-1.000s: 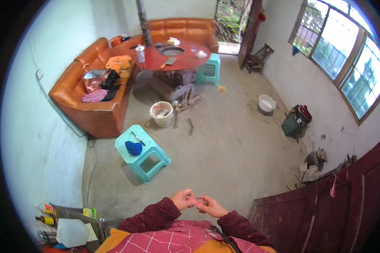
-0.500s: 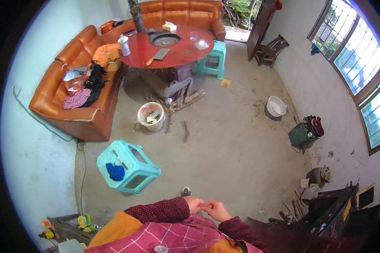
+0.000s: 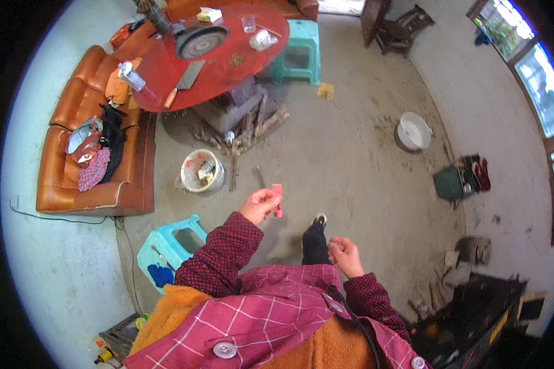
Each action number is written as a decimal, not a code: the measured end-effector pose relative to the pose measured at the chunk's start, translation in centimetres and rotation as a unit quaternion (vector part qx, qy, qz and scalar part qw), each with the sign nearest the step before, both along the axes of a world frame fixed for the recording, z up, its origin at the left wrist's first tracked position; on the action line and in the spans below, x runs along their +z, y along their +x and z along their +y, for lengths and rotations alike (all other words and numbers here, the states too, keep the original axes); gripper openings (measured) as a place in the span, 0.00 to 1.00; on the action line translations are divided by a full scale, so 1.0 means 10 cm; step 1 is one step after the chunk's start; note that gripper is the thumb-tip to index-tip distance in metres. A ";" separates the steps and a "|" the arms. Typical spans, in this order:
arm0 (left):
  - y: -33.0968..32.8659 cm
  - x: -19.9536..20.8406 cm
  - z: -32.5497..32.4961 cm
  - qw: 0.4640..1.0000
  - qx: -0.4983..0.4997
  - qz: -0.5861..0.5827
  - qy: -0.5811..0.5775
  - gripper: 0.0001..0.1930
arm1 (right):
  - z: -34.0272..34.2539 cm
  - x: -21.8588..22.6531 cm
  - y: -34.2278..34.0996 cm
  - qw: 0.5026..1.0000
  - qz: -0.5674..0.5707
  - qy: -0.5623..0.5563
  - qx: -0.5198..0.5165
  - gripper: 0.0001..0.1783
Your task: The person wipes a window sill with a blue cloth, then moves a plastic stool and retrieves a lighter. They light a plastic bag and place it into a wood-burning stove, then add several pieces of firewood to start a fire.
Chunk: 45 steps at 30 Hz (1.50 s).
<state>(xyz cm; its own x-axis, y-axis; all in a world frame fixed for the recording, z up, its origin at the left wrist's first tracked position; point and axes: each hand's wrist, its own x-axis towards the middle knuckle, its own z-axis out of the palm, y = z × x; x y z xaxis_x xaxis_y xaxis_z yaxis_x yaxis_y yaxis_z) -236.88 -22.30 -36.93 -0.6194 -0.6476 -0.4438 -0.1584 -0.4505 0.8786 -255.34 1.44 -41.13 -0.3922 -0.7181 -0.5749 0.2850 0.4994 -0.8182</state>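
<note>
The left hand (image 3: 258, 207) pinches a pink strip (image 3: 278, 190), the right hand (image 3: 347, 256) curls loosely, contents unclear, with a bucket (image 3: 195, 182) blocking the far-left red bench (image 3: 218, 77).

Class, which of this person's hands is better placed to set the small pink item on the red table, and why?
Probably the left hand: it grips the pink item and is nearer the red table. The right hand is farther away, with nothing clearly visible in its grasp.

sleeves (image 3: 218, 255): maroon, dark-patterned | checked garment (image 3: 271, 295): crimson, white lines | buttons (image 3: 224, 350): round | fuzzy layer (image 3: 301, 344): orange | cord (image 3: 361, 325): black
</note>
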 end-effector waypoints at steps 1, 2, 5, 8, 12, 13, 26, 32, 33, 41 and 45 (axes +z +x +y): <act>-0.20 0.02 -0.22 1.000 0.022 0.017 0.014 0.07 | -0.26 -0.04 -0.24 1.000 -0.004 0.021 0.018 0.15; -0.36 0.05 -0.41 0.999 0.045 0.007 0.027 0.06 | -0.48 -0.06 -0.44 0.999 -0.028 -0.006 0.028 0.16; -0.98 0.15 -0.78 0.980 0.133 0.117 0.086 0.04 | -1.16 0.07 -1.00 0.993 -0.003 -0.001 0.119 0.17; -1.46 0.28 -1.04 0.975 0.130 0.139 0.113 0.02 | -1.77 0.39 -1.46 0.981 0.030 -0.077 0.178 0.17; -2.00 0.30 -1.34 0.978 0.087 0.125 0.141 0.06 | -2.46 0.69 -1.91 0.978 -0.045 -0.113 0.169 0.17; -2.12 0.26 -1.39 0.982 0.079 0.104 0.136 0.06 | -2.59 0.70 -1.99 0.974 -0.082 -0.139 0.161 0.17; -3.48 -0.64 -2.86 0.939 -0.275 -0.111 -0.175 0.08 | -4.50 0.26 -3.21 0.965 0.079 0.008 0.249 0.16; -3.59 -0.87 -3.55 0.973 -0.167 -0.110 -0.112 0.03 | -5.24 0.16 -3.39 0.970 0.051 -0.067 0.229 0.27; -3.60 -0.89 -3.66 0.959 -0.203 -0.178 -0.086 0.03 | -5.34 0.14 -3.55 0.959 0.080 -0.046 0.267 0.28; -4.33 -0.70 -4.43 0.964 0.178 -0.102 0.171 0.03 | -6.59 -0.25 -5.21 0.977 -0.010 -0.010 0.215 0.25; -5.05 -0.56 -4.63 0.960 0.183 -0.173 0.118 0.09 | -7.12 -0.34 -5.81 0.957 0.039 0.071 0.278 0.21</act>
